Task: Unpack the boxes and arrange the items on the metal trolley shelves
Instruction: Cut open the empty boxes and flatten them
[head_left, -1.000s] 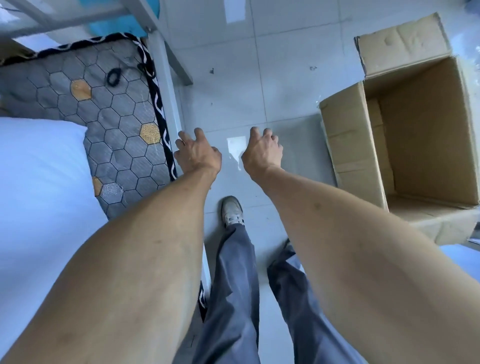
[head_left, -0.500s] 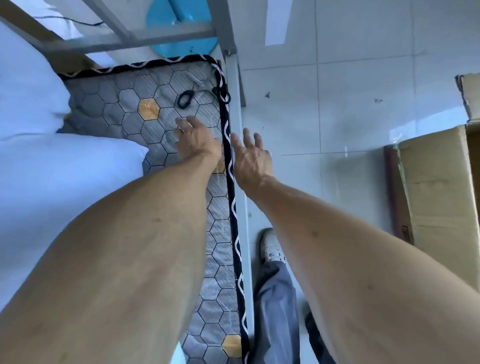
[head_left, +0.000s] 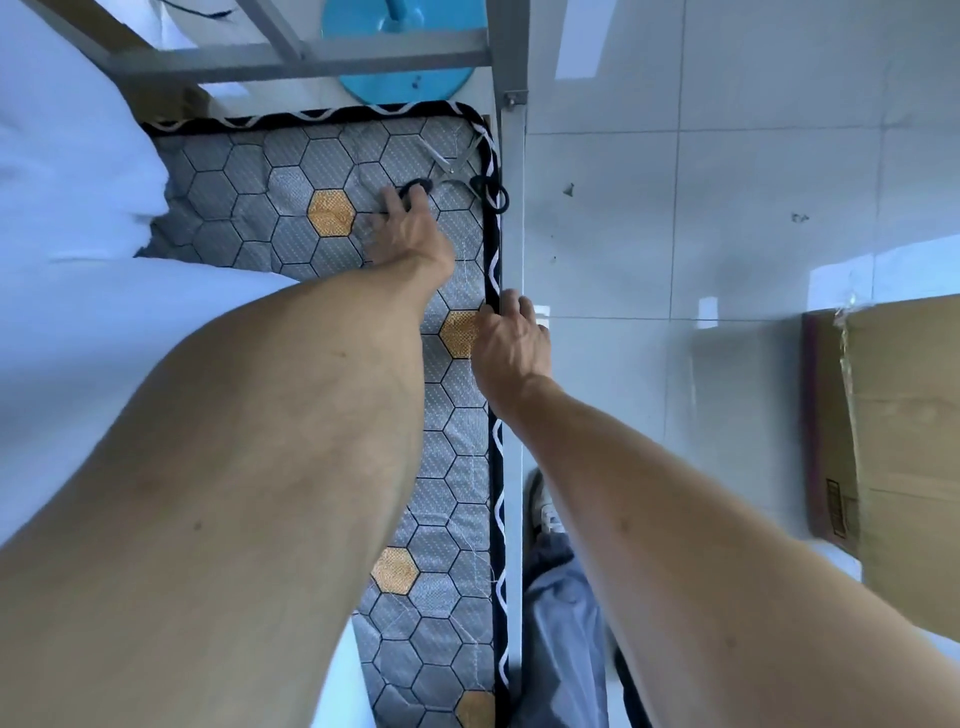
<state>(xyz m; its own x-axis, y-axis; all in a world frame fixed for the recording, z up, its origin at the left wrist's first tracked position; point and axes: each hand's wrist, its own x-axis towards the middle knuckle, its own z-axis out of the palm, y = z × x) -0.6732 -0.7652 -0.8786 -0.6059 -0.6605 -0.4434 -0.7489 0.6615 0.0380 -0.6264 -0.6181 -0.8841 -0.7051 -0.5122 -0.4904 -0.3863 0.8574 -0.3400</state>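
One grey hexagon-quilted mattress (head_left: 291, 218) with orange patches lies on a white metal bed frame (head_left: 511, 218), and one brown cardboard box (head_left: 904, 441) sits on the tiled floor (head_left: 727, 182) to the right. One pair of black-handled steel scissors (head_left: 452, 169) lies at the mattress's far right corner, blades spread and pointing away, long axis running near to far. The left hand (head_left: 410, 234), fingers loosely extended, touches one handle loop. The right hand (head_left: 511, 343) curls over the mattress edge nearer in, well short of the scissors.
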